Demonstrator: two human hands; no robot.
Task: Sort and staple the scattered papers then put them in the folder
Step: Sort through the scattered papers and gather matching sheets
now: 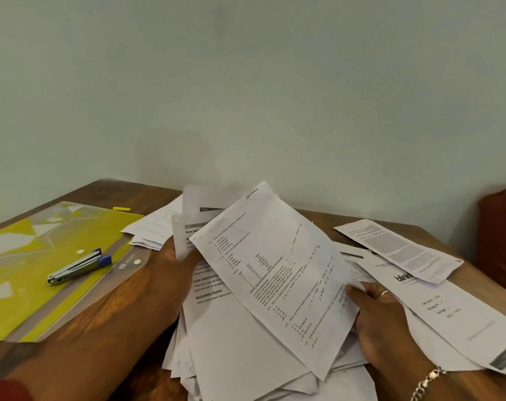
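Papers [275, 285] lie bunched between both hands, left hand [171, 273] and right hand [382, 319] each gripping an edge; stapler [78, 267] rests on the folder [29, 256], far left on the counter [101, 311], nearer the left hand.

We read "SECTION 3" at the top corner of the tilted question sheet [278, 270]. The page behind it [208, 285] shows "TASK DESCRIPTION" cut off and "REQUIRED PROPS". A dark band on a rear sheet [205, 202] reads "2023". A receipt-like paper [437, 302] shows "blink", cut off.

Matt printed papers [275, 273], glossy plastic folder [20, 285], shiny metal stapler [78, 267], polished wood table [107, 311].
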